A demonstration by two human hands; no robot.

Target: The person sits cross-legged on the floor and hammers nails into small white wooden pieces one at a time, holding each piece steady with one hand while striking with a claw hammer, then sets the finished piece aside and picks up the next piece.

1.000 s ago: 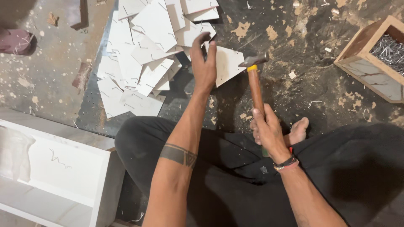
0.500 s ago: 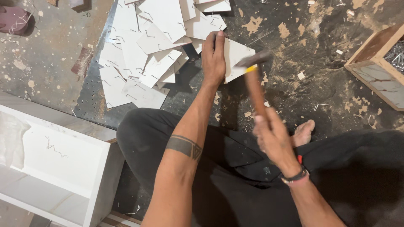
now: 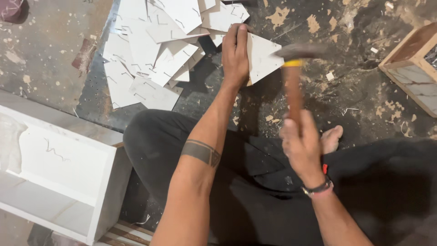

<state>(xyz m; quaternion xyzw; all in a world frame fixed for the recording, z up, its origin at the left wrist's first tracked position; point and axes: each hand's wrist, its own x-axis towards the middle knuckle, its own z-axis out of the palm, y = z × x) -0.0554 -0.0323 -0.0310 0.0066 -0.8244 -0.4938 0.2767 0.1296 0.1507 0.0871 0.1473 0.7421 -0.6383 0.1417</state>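
Observation:
My left hand [image 3: 235,53] lies flat on the left edge of a white triangular board piece [image 3: 262,55] on the dark floor. My right hand [image 3: 301,140] grips the wooden handle of a hammer [image 3: 292,77] with a yellow band. Its blurred metal head hangs just above the right corner of that piece. I sit on the floor in black trousers, and a bare foot [image 3: 332,138] shows beside my right hand.
A heap of white board offcuts [image 3: 152,50] with staples lies to the left of my left hand. A wooden box of nails [image 3: 413,64] stands at the right edge. A white shelf unit [image 3: 59,173] lies at lower left. The floor is littered with chips.
My left hand has flattened onto the triangular piece. The hammer has been raised and swung, and its head is now blurred over the piece's right corner. The view has shifted slightly.

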